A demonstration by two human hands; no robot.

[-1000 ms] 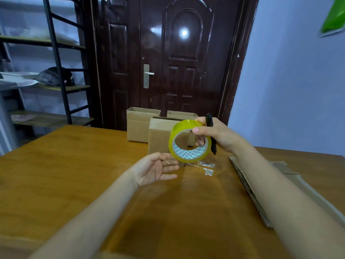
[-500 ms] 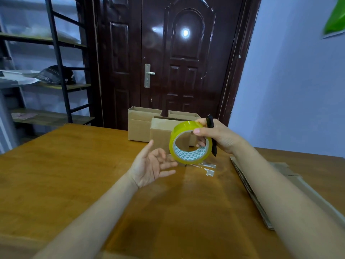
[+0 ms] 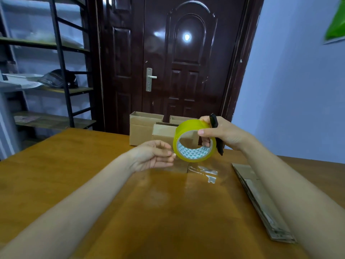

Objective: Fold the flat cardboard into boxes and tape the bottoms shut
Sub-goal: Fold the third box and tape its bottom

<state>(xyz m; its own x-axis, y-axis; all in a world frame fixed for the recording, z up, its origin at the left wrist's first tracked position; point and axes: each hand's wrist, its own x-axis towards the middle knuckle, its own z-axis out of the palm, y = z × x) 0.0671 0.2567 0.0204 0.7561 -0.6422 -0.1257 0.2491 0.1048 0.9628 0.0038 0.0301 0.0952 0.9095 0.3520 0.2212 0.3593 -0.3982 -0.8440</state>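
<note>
Above the table (image 3: pixel 74 174), right hand (image 3: pixel 224 134) gripping tape roll (image 3: pixel 194 141), left hand (image 3: pixel 153 156) loosely open, fingertips at its edge.

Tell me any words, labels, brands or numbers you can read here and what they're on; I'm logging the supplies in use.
No text can be read.
Tape roll, in the right hand: the core shows a green-and-white triangle pattern, no legible words.
Folded boxes: plain cardboard, no print visible.
Flat cardboard stack: no print visible.
Cap on the shelf: markings too small and blurred to read.
</note>
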